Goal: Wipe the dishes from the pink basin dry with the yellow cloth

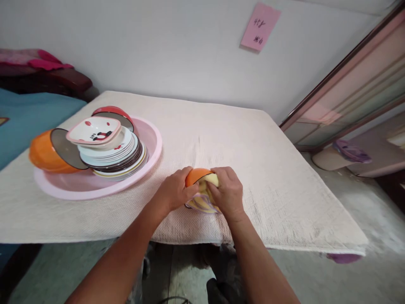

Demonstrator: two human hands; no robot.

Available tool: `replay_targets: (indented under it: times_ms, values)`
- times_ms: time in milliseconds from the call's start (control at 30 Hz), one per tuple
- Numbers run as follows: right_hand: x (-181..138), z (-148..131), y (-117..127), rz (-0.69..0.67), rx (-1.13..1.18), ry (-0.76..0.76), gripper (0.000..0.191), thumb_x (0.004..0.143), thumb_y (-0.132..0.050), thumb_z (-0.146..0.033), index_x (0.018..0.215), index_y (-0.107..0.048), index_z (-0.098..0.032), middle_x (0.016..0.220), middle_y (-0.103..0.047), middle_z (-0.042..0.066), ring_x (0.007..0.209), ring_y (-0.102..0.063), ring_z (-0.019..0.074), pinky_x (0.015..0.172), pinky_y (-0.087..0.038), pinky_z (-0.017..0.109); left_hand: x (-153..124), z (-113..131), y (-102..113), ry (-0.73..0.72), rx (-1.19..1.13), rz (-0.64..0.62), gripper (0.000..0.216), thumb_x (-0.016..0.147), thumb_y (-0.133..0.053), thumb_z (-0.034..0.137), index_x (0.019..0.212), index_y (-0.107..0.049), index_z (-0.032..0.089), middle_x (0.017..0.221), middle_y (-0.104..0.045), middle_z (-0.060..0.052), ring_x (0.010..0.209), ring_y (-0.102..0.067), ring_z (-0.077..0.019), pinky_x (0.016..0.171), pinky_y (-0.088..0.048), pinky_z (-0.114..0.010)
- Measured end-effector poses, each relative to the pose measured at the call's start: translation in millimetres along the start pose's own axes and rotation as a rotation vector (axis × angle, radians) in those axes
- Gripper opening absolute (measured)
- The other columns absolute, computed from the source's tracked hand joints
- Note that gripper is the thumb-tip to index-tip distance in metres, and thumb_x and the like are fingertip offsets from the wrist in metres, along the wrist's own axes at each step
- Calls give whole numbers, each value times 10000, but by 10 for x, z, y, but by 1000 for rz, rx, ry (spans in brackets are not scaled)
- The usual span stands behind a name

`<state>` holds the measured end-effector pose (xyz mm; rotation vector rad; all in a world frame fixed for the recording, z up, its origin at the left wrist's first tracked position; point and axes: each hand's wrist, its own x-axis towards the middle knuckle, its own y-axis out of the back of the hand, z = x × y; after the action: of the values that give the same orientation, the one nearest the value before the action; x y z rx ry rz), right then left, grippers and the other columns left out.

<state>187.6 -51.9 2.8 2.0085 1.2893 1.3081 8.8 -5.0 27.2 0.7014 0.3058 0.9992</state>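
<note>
An orange bowl (196, 174) is held over the near middle of the cloth-covered table. My left hand (177, 188) grips its left rim, the thumb bent over the edge. Bunched in my right hand (228, 192) is a yellow cloth (205, 204) with pale purple lines, pressed against the bowl's rim and inside. The fingers of both hands are closed. Much of the bowl is hidden by the cloth and my hands.
Left on the table (196, 126), a pink basin (154, 156) holds stacked plates (106, 158), a square patterned bowl (95, 130), an orange bowl (47, 152) and a red bowl (115, 112). A pink note (260, 27) hangs on the wall; a bin (332, 158) stands right.
</note>
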Motion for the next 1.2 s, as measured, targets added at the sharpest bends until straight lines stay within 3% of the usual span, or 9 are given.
replay_targets:
  times_ms: [100,267,433,533,633,767,967,1100,1200]
  values:
    - [9,-72,19,-42,-32,52,236,790,-565,-271,1014,-605,-208,980,-602,92,956,-524,250,822,-427,377,-3,-7,31,19,33,-51,294,782,-524,360,1035,-601,232,931,-657,-65,847,-609,-236,766,-455,-354]
    - [30,45,-17,-137,145,-147,179,808,-514,-295,930,-617,-214,861,-641,37,810,-579,203,740,-434,333,-15,9,71,33,32,-46,395,769,-546,405,1121,-573,228,1019,-654,-78,914,-606,-258,808,-448,-372]
    - [10,164,-93,39,337,-427,184,807,-528,-376,799,-594,-204,684,-584,-21,659,-539,159,628,-414,283,16,72,-55,83,-258,46,556,776,-547,370,1285,-449,170,1261,-549,-117,1108,-532,-263,938,-412,-393]
    - [-4,165,-116,76,403,-532,254,823,-511,-433,750,-556,-194,636,-536,-32,604,-501,142,558,-391,259,48,31,-182,49,-417,119,576,796,-529,353,1327,-396,174,1307,-511,-103,1159,-497,-245,977,-390,-377]
    - [-2,161,-95,23,257,-443,229,828,-522,-412,819,-578,-190,697,-574,-10,654,-525,160,610,-406,285,50,-30,-204,36,-339,147,563,804,-524,380,1321,-408,190,1275,-534,-93,1126,-515,-243,957,-397,-374]
    - [7,121,-48,25,24,-154,191,822,-563,-326,943,-598,-183,879,-594,54,842,-548,204,772,-425,347,8,-2,-78,69,-130,3,478,798,-525,387,1237,-493,203,1097,-627,-78,957,-587,-233,849,-438,-351]
    - [19,-99,-29,58,22,131,134,873,-501,-242,960,-597,-207,918,-569,65,873,-547,184,768,-462,320,-19,55,-40,98,-30,-115,331,812,-493,387,1078,-576,208,938,-658,-49,813,-605,-206,765,-443,-329]
    - [69,-127,24,105,-7,116,224,832,-560,-269,1041,-561,-187,945,-568,85,898,-553,208,782,-475,351,11,-67,-78,118,-175,-83,374,830,-469,422,1105,-572,191,996,-655,-61,863,-601,-206,775,-452,-327]
    - [81,-28,79,6,-23,-7,435,761,-631,-373,1132,-517,-177,1028,-569,111,958,-555,250,802,-466,399,33,-146,-61,133,-350,-35,421,855,-426,436,1155,-558,173,1049,-649,-72,888,-600,-199,764,-469,-311]
